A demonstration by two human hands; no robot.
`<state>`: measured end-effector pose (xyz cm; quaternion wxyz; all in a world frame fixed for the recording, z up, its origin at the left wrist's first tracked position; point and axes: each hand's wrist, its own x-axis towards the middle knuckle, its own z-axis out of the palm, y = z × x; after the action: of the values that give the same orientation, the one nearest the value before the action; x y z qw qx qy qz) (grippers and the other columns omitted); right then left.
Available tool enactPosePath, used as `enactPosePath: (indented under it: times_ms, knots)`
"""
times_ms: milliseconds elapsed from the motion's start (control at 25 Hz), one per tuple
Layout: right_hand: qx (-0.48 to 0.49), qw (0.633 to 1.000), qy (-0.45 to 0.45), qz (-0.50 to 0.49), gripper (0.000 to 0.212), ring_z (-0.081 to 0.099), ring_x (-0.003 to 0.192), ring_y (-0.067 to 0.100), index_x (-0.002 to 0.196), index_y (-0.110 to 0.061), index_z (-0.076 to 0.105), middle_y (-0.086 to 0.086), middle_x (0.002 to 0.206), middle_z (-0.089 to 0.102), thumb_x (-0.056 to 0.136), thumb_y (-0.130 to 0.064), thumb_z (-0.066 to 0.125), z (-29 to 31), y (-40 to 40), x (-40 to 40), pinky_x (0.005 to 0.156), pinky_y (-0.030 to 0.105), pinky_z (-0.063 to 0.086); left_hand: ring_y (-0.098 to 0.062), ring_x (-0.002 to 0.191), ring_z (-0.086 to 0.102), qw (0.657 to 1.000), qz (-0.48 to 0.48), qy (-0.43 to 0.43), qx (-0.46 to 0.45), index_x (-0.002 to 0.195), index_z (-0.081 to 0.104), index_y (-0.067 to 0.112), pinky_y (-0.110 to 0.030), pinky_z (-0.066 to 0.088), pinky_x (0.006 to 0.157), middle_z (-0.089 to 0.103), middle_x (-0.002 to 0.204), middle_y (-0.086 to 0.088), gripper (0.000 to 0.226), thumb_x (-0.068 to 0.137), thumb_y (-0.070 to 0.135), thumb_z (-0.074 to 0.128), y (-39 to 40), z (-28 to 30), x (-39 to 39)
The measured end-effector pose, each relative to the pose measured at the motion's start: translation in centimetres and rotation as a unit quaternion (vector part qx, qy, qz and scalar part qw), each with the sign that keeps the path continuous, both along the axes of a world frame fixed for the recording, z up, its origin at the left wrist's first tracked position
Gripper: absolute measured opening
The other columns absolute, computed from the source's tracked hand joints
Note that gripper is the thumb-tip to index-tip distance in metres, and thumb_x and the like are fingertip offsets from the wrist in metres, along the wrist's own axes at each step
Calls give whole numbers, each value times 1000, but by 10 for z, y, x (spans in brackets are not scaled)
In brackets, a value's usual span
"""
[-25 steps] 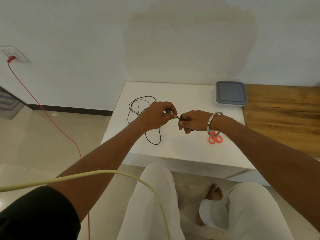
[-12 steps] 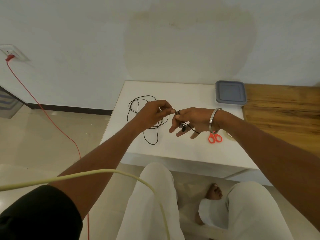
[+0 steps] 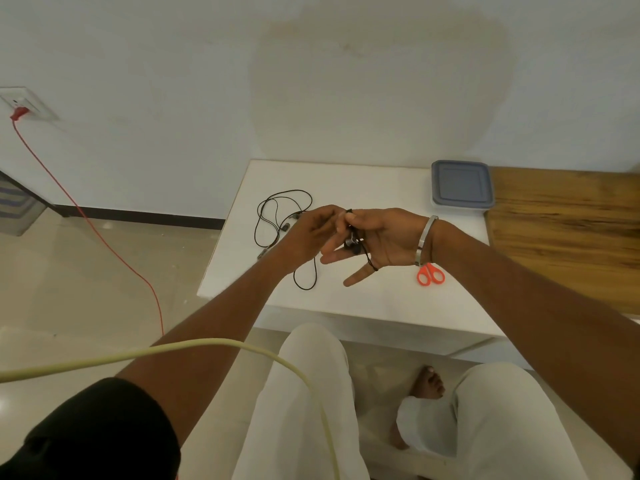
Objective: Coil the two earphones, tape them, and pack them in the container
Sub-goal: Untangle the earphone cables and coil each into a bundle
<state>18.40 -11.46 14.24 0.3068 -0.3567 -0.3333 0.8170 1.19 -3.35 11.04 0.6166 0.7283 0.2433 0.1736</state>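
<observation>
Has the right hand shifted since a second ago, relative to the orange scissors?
Yes. The right hand has opened and turned palm up, its fingers now spread toward the left hand, uncovering the orange scissors, which lie unmoved on the table.

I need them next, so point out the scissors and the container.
scissors [image 3: 430,274], head view, on the orange handle loops.
container [image 3: 462,183], head view, on the middle of its grey lid.

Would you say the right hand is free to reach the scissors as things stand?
Probably not yet. The scissors lie uncovered on the table just below the right hand, but that hand has the earphone cord looped around its fingers.
</observation>
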Motion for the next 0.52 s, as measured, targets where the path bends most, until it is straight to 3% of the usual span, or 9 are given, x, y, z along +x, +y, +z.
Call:
enactPosePath:
  times_ms: [40,160,360,520]
  knots:
    - [1,1000,21,-10,24,48,126,40,108,-10,50,21,121,60,96,-30,46,-1,0,-1,93,74,34,-13,83,59,1000,-2,-7,-14,97,59,-2,-26,49,80,61,85,-1,21,102,8,41,-1,-1,-1]
    - [16,996,80,-41,23,46,127,41,101,-8,56,22,121,59,97,-28,45,-3,-2,-5,93,74,34,-5,81,62,993,5,-43,-109,87,69,29,-23,52,80,64,79,12,41,102,5,39,-6,-3,1]
    - [63,977,154,-135,23,50,126,35,95,-11,54,17,121,62,100,-26,37,6,5,-13,93,69,39,-12,72,59,992,8,30,-121,96,59,14,-27,52,75,59,81,-2,23,100,1,40,-18,-20,9]
    - [95,952,48,-287,27,56,121,23,86,-19,53,10,121,65,101,-29,32,7,10,-15,97,66,38,-19,73,54,992,-27,77,-99,94,64,17,-29,53,77,54,78,-9,22,103,23,45,-33,-20,17]
